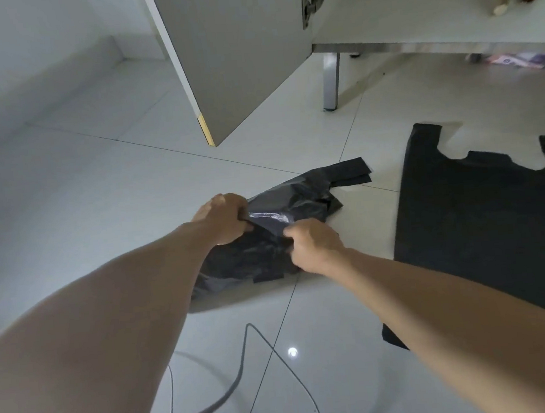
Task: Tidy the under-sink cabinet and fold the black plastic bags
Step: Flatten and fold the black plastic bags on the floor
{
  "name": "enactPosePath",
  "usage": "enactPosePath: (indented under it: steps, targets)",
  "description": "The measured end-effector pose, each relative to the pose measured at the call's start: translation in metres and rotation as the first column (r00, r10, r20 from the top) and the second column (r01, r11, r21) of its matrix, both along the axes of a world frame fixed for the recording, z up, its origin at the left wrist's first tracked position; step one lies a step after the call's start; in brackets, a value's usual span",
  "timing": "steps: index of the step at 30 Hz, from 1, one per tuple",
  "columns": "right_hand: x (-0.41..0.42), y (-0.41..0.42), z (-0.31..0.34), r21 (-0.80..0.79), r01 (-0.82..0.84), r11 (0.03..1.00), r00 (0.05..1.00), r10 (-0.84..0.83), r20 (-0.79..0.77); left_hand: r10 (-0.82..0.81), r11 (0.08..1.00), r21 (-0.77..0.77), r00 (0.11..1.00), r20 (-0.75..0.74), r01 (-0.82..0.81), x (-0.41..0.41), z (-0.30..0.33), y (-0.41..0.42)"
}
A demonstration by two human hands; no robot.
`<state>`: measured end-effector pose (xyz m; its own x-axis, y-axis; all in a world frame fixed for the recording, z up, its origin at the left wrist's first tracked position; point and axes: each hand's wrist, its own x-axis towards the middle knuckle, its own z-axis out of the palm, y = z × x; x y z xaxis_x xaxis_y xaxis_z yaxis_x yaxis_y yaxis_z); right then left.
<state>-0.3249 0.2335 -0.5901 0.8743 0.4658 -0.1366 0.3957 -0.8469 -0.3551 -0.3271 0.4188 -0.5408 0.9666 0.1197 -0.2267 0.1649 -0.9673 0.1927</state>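
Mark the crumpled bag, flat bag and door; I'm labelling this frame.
crumpled bag [297, 201]: head view, its shiny upper fold.
flat bag [483, 220]: head view, its middle.
door [244, 54]: head view, its grey face.

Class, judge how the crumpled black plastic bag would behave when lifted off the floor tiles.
Probably floppy: the crumpled black plastic bag creases and sags where the left hand and right hand pinch it. Likely light, being thin film. Possibly slippery, since its surface shines.

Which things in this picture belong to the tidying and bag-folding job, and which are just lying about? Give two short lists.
Part of the job:
crumpled black bag, gripped by left hand and right hand
flattened black bag on the floor
open cabinet door

Just lying about:
grey cable
papers under the cabinet
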Motion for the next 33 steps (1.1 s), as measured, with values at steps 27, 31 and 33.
enactPosePath:
  steps: [27, 31, 33]
  targets:
    - [0.077, -0.115, 0.111, 0.424, 0.231, 0.876, 0.893, -0.364, 0.264, 0.237, 0.953, -0.285, 0.844, 0.48, -0.105, 0.026, 0.096, -0.065]
    - [0.073, -0.127, 0.117, 0.522, 0.215, 0.825, 0.921, -0.35, 0.173, 0.298, 0.939, -0.312, 0.797, 0.525, -0.146, 0.025, 0.091, -0.049]
    - [0.074, -0.131, 0.12, 0.525, 0.236, 0.818, 0.917, -0.367, 0.16, 0.326, 0.938, -0.289, 0.777, 0.538, -0.193, 0.022, 0.092, -0.042]
